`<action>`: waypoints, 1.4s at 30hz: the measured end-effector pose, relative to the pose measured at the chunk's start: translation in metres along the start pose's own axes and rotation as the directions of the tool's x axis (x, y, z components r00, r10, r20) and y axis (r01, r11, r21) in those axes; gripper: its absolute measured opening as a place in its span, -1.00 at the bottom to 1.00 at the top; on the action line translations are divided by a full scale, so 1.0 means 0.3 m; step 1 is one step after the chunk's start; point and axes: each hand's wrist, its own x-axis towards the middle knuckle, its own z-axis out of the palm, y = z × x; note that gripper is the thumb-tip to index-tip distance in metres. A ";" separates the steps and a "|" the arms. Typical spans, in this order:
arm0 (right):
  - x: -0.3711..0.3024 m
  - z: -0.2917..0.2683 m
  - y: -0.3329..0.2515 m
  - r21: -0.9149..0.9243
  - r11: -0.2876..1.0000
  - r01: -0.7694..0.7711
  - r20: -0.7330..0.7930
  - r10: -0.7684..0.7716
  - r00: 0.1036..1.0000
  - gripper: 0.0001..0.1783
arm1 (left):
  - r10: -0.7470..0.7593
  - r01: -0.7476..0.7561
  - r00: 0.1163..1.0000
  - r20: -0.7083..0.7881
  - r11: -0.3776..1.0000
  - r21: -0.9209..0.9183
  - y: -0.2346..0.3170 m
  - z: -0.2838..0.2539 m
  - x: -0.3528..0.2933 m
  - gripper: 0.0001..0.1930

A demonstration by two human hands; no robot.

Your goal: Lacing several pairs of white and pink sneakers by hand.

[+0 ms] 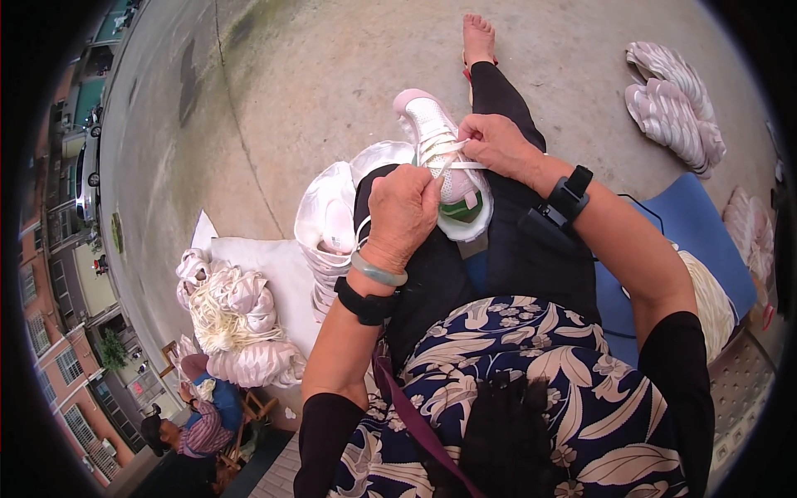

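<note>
A white and pink shoe upper (427, 112) lies between my thighs, toe pointing away from me, with green (462, 209) showing inside its opening. White laces (440, 151) cross over its front. My left hand (403, 209) is closed at the near left side of the upper, thumb and fingers pinching a lace whose loose end loops down by the wrist. On the other side, my right hand (498, 148) pinches a lace between thumb and fingertips, just above the eyelets. The exact grip of the left fingertips is partly hidden.
Nested shoe uppers (325, 207) stand beside my left leg. Further left, more uppers and laces (232, 303) lie heaped on a white sheet (274, 270). Bundled uppers (677, 108) rest on the concrete at right, beyond a blue board (677, 236) and a lace hank (706, 299). Another person (203, 415) sits lower left.
</note>
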 end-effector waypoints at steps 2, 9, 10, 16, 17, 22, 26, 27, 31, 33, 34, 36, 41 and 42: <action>0.002 -0.007 -0.001 -0.026 1.000 -0.013 0.002 0.013 1.000 -0.83 | 0.047 -0.047 0.999 -0.007 0.998 0.046 0.018 0.005 -0.002 -0.84; 0.002 -0.029 -0.047 0.350 0.898 -0.266 0.184 0.212 0.960 -0.84 | -0.051 0.041 0.997 0.061 0.988 0.146 0.012 0.021 -0.022 -0.82; 0.005 -0.027 -0.049 0.329 0.907 -0.263 0.151 0.224 0.963 -0.84 | -0.068 0.055 0.995 0.077 0.986 0.160 0.015 0.026 -0.022 -0.81; 0.010 0.056 -0.013 0.274 0.961 -0.025 -0.193 0.081 0.978 -0.82 | -0.026 0.008 0.997 0.076 0.975 0.222 0.042 0.031 -0.017 -0.78; 0.009 0.059 -0.022 0.278 0.960 -0.026 -0.193 0.082 0.978 -0.82 | -0.027 0.009 0.997 0.078 0.974 0.225 0.039 0.031 -0.019 -0.78; 0.011 -0.012 -0.124 0.428 0.856 -0.290 0.134 0.257 0.957 -0.86 | -0.070 0.042 0.992 0.106 0.969 0.244 0.029 0.025 -0.021 -0.78; 0.045 -0.093 -0.113 0.214 0.951 -0.223 0.296 0.154 0.943 -0.82 | -0.043 0.019 0.994 0.103 0.975 0.223 0.026 0.027 -0.020 -0.78; 0.041 -0.106 -0.111 0.211 0.952 -0.220 0.349 0.137 0.927 -0.80 | -0.030 0.010 0.995 0.092 0.979 0.204 0.028 0.027 -0.022 -0.79; 0.034 -0.100 -0.088 0.168 0.984 -0.065 0.418 -0.011 0.909 -0.74 | 0.031 -0.040 0.998 0.050 0.980 0.193 0.022 0.023 -0.021 -0.82; 0.018 -0.093 -0.094 0.103 0.994 0.038 0.381 -0.074 0.922 -0.63 | 0.081 -0.091 0.995 0.055 0.970 0.224 0.029 0.015 -0.027 -0.84; 0.017 -0.093 -0.086 0.103 0.994 0.037 0.380 -0.074 0.922 -0.63 | 0.136 -0.148 0.989 0.064 0.956 0.252 0.038 0.009 -0.027 -0.86; 0.016 -0.087 -0.064 0.043 0.997 0.062 0.345 -0.073 0.936 -0.63 | 0.176 -0.196 0.980 0.093 0.938 0.285 0.057 0.005 -0.028 -0.87; 0.012 -0.066 -0.056 -0.038 0.991 0.130 0.309 -0.112 0.944 -0.60 | 0.266 -0.305 0.951 0.154 0.882 0.359 0.061 -0.015 -0.036 -0.91; 0.010 -0.065 -0.050 0.006 0.993 0.114 0.315 -0.110 0.943 -0.59 | 0.272 -0.317 0.947 0.168 0.873 0.372 0.059 -0.025 -0.040 -0.91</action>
